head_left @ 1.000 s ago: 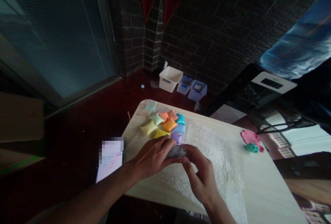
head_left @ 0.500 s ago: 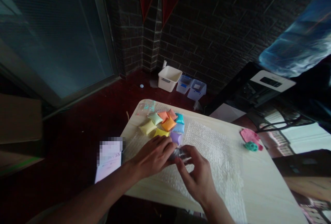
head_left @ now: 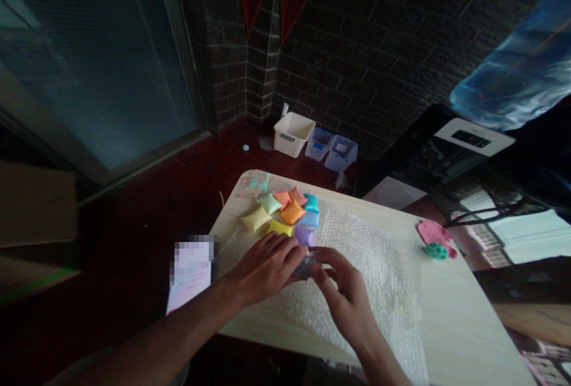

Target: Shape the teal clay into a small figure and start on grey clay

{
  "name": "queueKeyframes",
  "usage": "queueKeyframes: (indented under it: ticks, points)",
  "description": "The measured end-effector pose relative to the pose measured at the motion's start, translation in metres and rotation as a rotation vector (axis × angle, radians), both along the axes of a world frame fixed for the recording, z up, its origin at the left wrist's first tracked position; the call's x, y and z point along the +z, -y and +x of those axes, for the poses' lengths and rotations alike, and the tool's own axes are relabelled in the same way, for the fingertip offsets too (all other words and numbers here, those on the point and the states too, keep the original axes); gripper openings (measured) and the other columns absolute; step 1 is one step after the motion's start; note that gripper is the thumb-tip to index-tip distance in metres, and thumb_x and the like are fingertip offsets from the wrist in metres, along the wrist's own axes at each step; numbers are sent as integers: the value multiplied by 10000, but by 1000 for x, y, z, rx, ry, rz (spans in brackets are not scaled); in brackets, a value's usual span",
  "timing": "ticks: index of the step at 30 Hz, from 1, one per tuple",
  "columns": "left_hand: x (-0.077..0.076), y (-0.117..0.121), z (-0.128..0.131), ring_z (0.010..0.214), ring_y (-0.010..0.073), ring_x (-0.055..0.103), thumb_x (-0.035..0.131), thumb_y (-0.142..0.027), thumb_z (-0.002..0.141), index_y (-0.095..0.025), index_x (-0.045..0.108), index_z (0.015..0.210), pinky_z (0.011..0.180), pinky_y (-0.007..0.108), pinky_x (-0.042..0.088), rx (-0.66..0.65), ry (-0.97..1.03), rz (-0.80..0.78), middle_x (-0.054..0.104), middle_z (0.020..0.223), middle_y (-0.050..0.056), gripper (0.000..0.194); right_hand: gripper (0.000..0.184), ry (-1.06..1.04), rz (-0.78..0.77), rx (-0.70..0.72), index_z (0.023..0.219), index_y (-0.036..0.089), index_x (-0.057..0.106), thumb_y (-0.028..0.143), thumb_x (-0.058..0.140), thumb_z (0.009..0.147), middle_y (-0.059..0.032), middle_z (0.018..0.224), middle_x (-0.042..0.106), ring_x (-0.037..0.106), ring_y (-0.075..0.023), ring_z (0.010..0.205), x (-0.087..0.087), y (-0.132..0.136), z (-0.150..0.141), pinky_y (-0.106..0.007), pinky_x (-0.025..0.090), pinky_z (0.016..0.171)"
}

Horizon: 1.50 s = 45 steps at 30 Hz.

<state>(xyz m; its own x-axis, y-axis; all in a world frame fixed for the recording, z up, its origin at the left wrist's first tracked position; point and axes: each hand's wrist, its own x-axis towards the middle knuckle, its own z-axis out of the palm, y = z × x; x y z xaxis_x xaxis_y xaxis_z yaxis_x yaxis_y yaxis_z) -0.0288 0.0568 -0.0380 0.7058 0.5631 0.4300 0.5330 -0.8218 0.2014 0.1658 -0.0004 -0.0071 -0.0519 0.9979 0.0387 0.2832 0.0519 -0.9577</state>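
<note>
Between my hands is a small dark packet (head_left: 306, 266) with a clear plastic edge. My left hand (head_left: 270, 264) is closed on its left side, the knuckles upward and covering part of it. My right hand (head_left: 341, 282) pinches the clear edge between thumb and fingers. Just beyond my fingers lie several pillow-shaped packets: a purple packet (head_left: 304, 235), a yellow packet (head_left: 280, 229), an orange packet (head_left: 292, 212), a pale blue packet (head_left: 310, 219) and others in green, coral and teal. A sheet of bubble wrap (head_left: 370, 261) lies flat beneath my hands.
The pale wooden table (head_left: 455, 297) carries a pink and green lump (head_left: 435, 240) at its right. A lit phone (head_left: 190, 279) stands by the left edge. Storage bins (head_left: 292, 136) sit on the floor beyond. A water dispenser (head_left: 473, 136) rises at the right.
My right thumb and fingers have come together on the packet's clear edge, which shows more plainly now. My left hand has barely moved. The view has shifted slightly.
</note>
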Motion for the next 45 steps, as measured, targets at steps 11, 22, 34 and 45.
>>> queueKeyframes:
  ticks: [11,22,34,45]
  points:
    - [7,-1,1,1004,316,620,564,-393,1034,-125,604,1194,886,482,545,58,-8,28,682,1070,117,314,354,-447,-225,62,1166,266,794,507,761,909,-99,1073,821,770,-293,990,-11,3,-2,-497,600,929]
    - [7,-2,-6,800,253,759,715,-296,861,-223,652,1001,635,314,507,145,-110,-471,788,897,40,170,178,362,159,156,1123,222,719,248,660,957,-74,999,756,710,-231,850,-6,6,-22,-366,584,760]
    - [5,9,1,876,281,750,496,-57,938,-156,604,1116,699,349,526,150,-181,-384,763,992,123,231,200,354,-69,48,915,183,746,370,678,899,-89,903,777,742,-244,751,-10,3,-29,-372,624,680]
    - [5,8,5,808,239,725,711,-191,846,-203,639,990,635,304,421,319,30,-585,777,898,57,161,396,394,187,-95,674,192,757,539,806,859,-133,1089,764,730,-197,632,-23,-3,-16,-347,639,562]
